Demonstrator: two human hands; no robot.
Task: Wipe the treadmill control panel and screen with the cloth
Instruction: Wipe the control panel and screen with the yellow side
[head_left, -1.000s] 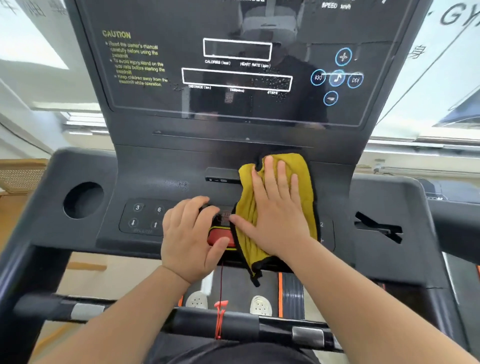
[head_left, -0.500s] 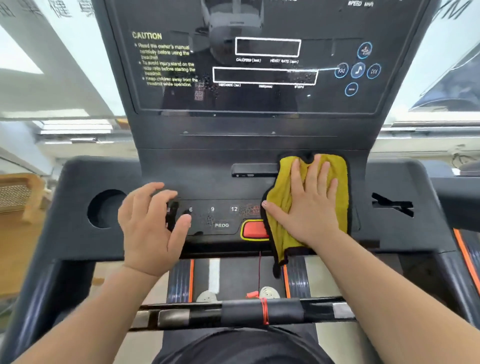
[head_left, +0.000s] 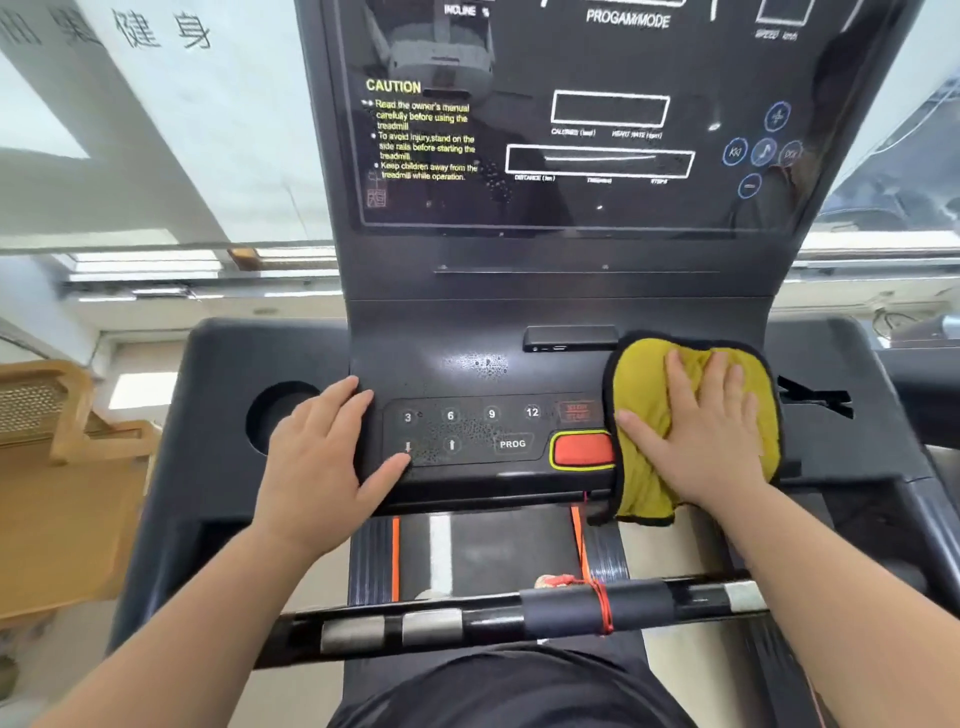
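**A:** Bright window glass (head_left: 156, 156) is seen behind the matte black console (head_left: 234, 364). What is found on it?

**B:** A glossy dark screen (head_left: 597, 208) is mounted upright above, printed with yellow caution text. Below it, the sloped control panel (head_left: 415, 364) is speckled with fine droplets (head_left: 483, 364) near its number keys.

**A:** Where is the cloth held?

**B:** The cloth (head_left: 644, 415), yellow, fuzzy and black-edged, is pressed flat on the panel's right side by the right hand (head_left: 711, 441), fingers spread straight. Its lower corner is draped over the panel's front edge. The left hand (head_left: 322, 462) is laid flat, fingers relaxed, at the left border of the keypad (head_left: 467, 431), with the thumb touching the down-arrow key.

**A:** What is close by?

**B:** The rounded red stop button (head_left: 582, 449), yellow-rimmed, is met by the cloth's left hem. A small port block (head_left: 569, 338) is set just up-left of the cloth. The keypad is left uncovered between the hands. A round cup recess (head_left: 275, 415) is sunk left of the left hand. A handlebar (head_left: 467, 623), wound with red cord (head_left: 602, 605), is seen under both forearms.
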